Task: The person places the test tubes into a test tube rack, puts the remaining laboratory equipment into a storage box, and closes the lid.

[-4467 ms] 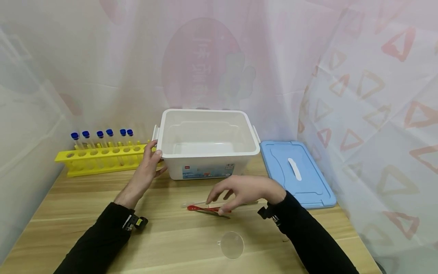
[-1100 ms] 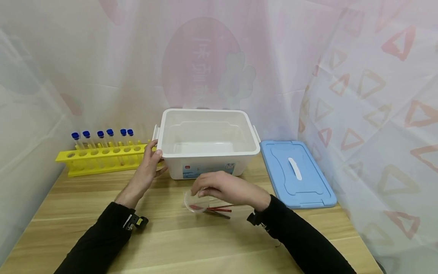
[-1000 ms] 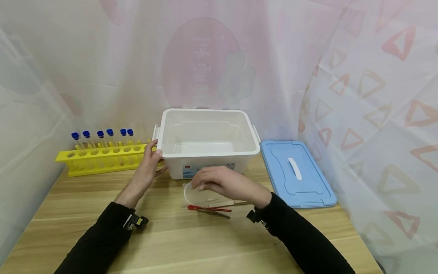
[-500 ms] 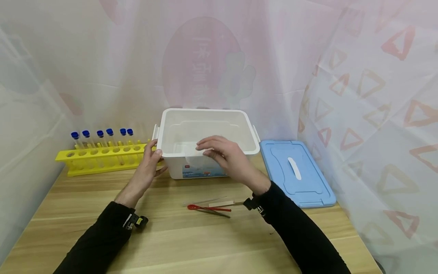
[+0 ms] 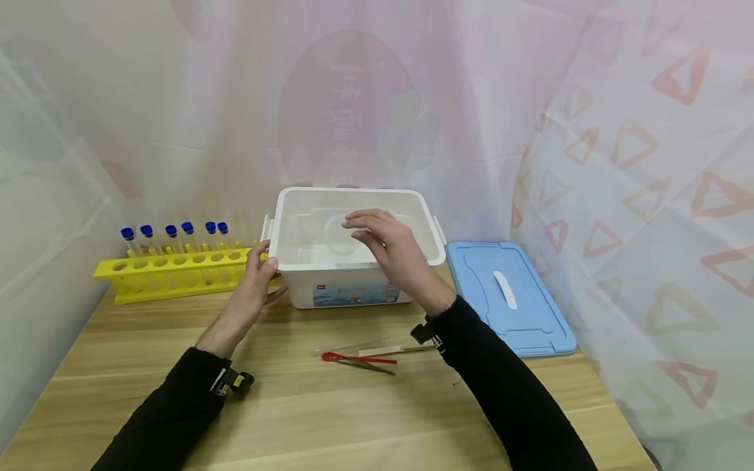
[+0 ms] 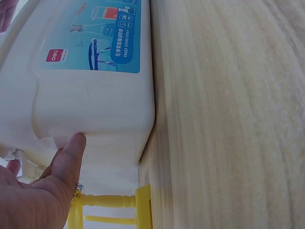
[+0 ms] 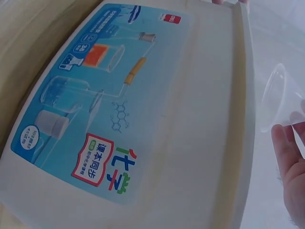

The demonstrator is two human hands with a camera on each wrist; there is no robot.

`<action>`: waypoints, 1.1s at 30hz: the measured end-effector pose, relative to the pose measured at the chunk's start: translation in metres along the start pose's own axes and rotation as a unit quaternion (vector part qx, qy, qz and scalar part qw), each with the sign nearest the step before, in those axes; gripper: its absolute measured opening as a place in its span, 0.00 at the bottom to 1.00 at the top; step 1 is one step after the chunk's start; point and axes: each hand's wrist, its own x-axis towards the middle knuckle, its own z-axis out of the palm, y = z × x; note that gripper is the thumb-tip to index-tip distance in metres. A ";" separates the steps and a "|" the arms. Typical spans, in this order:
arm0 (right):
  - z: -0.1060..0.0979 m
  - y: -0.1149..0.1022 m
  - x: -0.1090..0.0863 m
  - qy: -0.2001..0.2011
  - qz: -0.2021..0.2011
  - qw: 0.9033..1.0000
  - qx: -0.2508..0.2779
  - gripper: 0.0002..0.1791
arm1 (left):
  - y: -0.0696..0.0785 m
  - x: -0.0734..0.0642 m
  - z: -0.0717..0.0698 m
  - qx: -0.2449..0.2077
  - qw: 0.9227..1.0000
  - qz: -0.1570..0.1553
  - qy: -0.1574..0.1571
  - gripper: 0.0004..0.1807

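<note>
My right hand (image 5: 391, 245) pinches a clear plastic funnel (image 7: 281, 98) by its narrow end, above the opening of a white plastic box (image 5: 353, 267). In the head view the funnel is faint against the box's pale inside. Its wide rim faces left, away from the fingers, in the right wrist view. My left hand (image 5: 253, 288) rests on the box's left side near the handle, with the thumb at the rim; in the left wrist view a fingertip (image 6: 76, 140) touches the wall below.
A yellow rack (image 5: 177, 261) with several blue-capped tubes stands left of the box. The blue lid (image 5: 509, 301) lies to the right. In front are a red spoon-like tool (image 5: 332, 357), a thin dark tool (image 5: 371, 367), a clear rod-like piece (image 5: 347, 346) and a pale flat-handled piece (image 5: 379, 351).
My right hand took up the clear funnel from the table front, carried it over the loose tools and raised it above the box opening. The left hand has stayed at the box's side.
</note>
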 end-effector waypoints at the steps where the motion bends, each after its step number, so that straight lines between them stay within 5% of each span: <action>1: 0.000 0.001 0.002 0.001 0.002 1.000 -0.003 0.17 | 0.000 0.000 0.000 -0.001 1.000 0.000 0.000 0.40; 33: 0.022 0.038 0.055 -0.076 0.104 0.991 -0.028 0.19 | -0.001 0.001 -0.001 -0.001 1.000 0.011 -0.003 0.40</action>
